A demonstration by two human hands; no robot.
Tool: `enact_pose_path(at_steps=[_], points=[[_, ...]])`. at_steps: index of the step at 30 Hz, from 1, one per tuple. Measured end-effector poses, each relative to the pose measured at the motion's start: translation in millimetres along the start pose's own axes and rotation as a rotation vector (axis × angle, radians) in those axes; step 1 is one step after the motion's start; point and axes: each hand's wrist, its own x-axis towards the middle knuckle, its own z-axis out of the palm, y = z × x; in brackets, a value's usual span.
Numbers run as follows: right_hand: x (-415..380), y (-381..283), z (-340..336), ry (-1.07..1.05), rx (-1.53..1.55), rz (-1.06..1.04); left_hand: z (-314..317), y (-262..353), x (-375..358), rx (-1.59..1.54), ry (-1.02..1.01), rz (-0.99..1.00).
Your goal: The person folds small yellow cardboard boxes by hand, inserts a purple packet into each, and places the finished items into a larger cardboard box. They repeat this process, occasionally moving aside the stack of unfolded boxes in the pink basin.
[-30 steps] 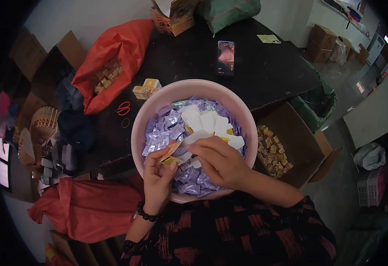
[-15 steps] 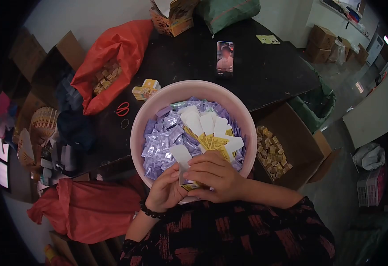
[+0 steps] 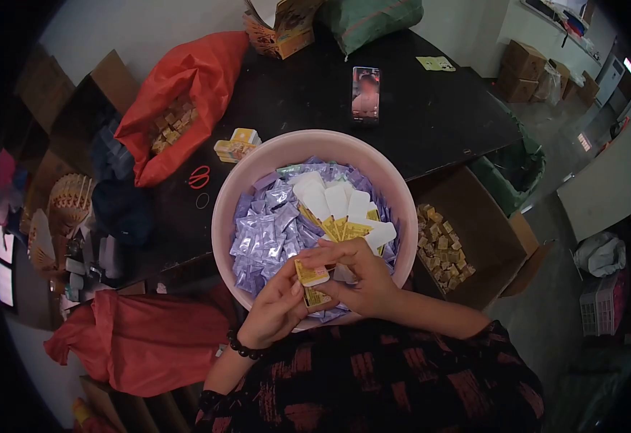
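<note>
Both my hands meet over the near side of a pink tub (image 3: 223, 180). A small yellow and white card box (image 3: 311, 273) is gripped between them, tilted, with its printed yellow side up. My left hand (image 3: 272, 309) wraps its thumb and fingers around the box's left side. Curled fingers of my right hand (image 3: 364, 280) press on it from above and from the right. Beneath them the tub is full of shiny purple sachets (image 3: 263, 237). Several flat yellow and white cartons (image 3: 336, 206) lie fanned out on top of the sachets, just beyond my right hand.
On the black table (image 3: 294, 94) are a lit phone (image 3: 365, 95), red scissors (image 3: 199, 177), a stack of cards (image 3: 237, 146) and a red bag (image 3: 207, 68) of small boxes. A cardboard box (image 3: 485, 224) with small yellow boxes stands right of the tub. Red cloth (image 3: 149, 343) lies at left.
The upright white flap of the carton has gone down, and its yellow printed side now shows. My right fingers have shifted over its top; my left hand still holds it.
</note>
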Motion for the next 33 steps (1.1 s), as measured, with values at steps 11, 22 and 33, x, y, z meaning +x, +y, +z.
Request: enact_pose_path(at_steps=[11,22,33], points=[[0,-7,-16,-0.111,0.057,0.037,-10,-2,2,0.259,-0.083,0.048],[-13,-29,-22,-0.190,-0.579,-0.140,1,-16,11,0.288,0.094,-0.001],[-38,-46,-121,0.437,-1.456,0.131,-16,-20,46,1.416,0.241,0.320]])
